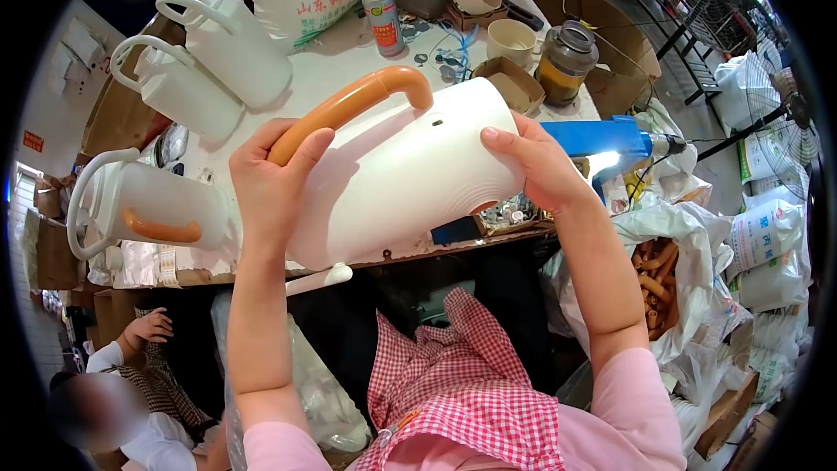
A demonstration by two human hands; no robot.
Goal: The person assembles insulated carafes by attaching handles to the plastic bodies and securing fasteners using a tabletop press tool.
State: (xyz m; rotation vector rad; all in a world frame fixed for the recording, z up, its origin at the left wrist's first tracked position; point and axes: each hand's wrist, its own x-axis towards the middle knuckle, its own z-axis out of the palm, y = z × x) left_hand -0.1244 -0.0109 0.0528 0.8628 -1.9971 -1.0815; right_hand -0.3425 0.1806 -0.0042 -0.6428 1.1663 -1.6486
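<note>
A large white thermos jug body (pixel 392 179) lies tilted across my view above the table's front edge. Its curved orange handle (pixel 353 105) arches along the upper side, one end near a small dark slot in the shell. My left hand (pixel 275 161) is closed round the handle's lower end, thumb on top. At the right end of the shell, my right hand (pixel 540 157) grips the rim, its thumb on the outside and its other fingers hidden behind. A white spout or bail (pixel 323 280) sticks out below the shell.
More white jugs (pixel 240 52) stand at the left; one nearby jug (pixel 166 201) has an orange handle. A spray can (pixel 384 17), a jar (pixel 567 61) and a blue tool (pixel 602 138) are on the table. Orange handles (pixel 656 283) fill a bag at right. Another person's hand (pixel 150 327) is lower left.
</note>
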